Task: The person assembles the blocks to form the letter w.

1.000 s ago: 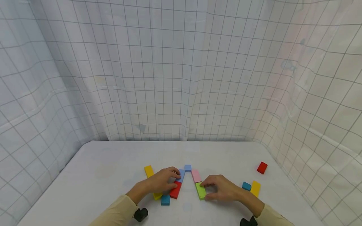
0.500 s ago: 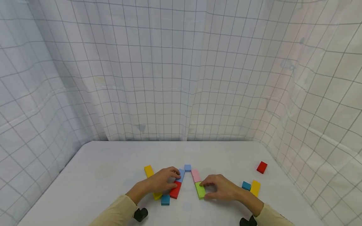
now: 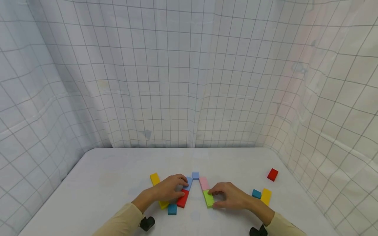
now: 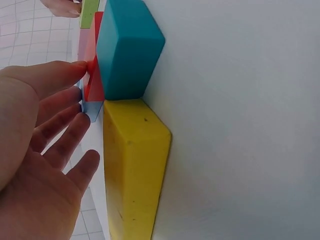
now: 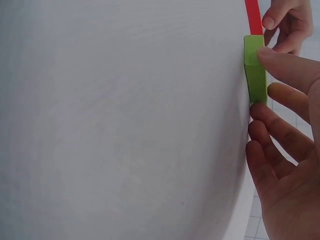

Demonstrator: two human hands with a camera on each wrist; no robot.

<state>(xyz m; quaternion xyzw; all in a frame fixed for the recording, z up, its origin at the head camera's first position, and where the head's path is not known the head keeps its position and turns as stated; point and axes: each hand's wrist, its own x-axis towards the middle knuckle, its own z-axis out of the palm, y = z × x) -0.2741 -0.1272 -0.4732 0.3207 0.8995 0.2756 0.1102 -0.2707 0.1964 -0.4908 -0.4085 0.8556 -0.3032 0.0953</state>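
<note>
My left hand (image 3: pixel 169 189) rests over a slanted row, thumb touching a red block (image 3: pixel 182 200) and other fingertips at a light blue block (image 3: pixel 189 182) beyond it. In the left wrist view the fingers are loosely bent, and a teal block (image 4: pixel 131 50) and a yellow block (image 4: pixel 137 160) lie beside the hand. My right hand (image 3: pixel 231 196) pinches a lime green block (image 3: pixel 208 199) between thumb and fingertips; the right wrist view shows the thumb on its face. A pink block (image 3: pixel 203 183) lies end to end with the green one.
A small light blue block (image 3: pixel 195 175) lies at the top between the two slanted rows. To the right are a teal block (image 3: pixel 256 193), a yellow block (image 3: pixel 266 196) and a red block (image 3: pixel 273 174). A gridded white curtain (image 3: pixel 165 98) surrounds the white table (image 3: pixel 124 164).
</note>
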